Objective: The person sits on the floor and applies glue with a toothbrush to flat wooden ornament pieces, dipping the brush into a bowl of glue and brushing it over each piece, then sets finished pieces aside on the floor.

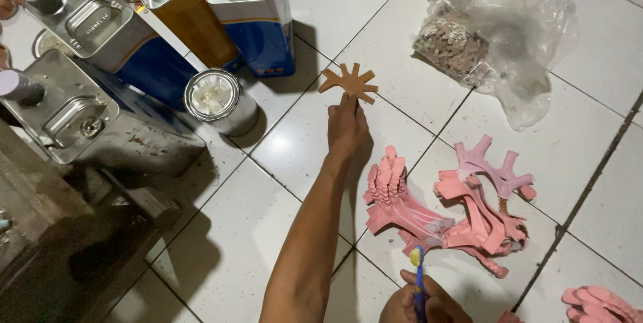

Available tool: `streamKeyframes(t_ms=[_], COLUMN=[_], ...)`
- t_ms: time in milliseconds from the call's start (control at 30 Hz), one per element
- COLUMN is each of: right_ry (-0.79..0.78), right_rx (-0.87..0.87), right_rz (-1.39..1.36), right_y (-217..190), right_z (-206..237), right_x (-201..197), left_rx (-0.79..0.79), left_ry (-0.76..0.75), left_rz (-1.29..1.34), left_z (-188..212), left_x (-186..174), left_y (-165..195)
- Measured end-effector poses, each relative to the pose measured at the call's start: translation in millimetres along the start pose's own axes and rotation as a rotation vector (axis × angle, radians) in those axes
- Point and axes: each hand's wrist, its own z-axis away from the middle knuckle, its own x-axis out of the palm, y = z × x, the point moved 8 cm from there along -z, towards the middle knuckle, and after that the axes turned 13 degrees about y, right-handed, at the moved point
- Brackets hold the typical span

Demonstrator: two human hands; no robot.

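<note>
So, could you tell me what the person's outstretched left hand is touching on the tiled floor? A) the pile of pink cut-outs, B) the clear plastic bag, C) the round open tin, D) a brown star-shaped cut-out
D: the left hand has its fingertips on the brown star-shaped cut-out, apart from the pink cut-outs, the plastic bag and the round tin.

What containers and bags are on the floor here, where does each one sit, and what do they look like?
Rectangular metal cans: top left, silver tops, blue and orange sides.
Round tin: beside the cans, open, pale contents.
Clear plastic bag: top right, crumpled, holding small brownish pieces.
</note>
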Motion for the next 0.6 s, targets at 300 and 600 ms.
streamKeyframes(t_ms=[300, 600], right_ry=[-0.017, -0.037], right_rx=[0.032, 0.041], right_rz=[-0.011, -0.008], right_y=[17, 21], right_z=[-1, 0], right_x=[2, 6], left_rx=[-0.045, 0.093], left_ry=[-0.002, 0.193], left_rz=[0.028, 0.252], left_z=[-18, -29], left_x=[9, 11], left_y=[7, 15])
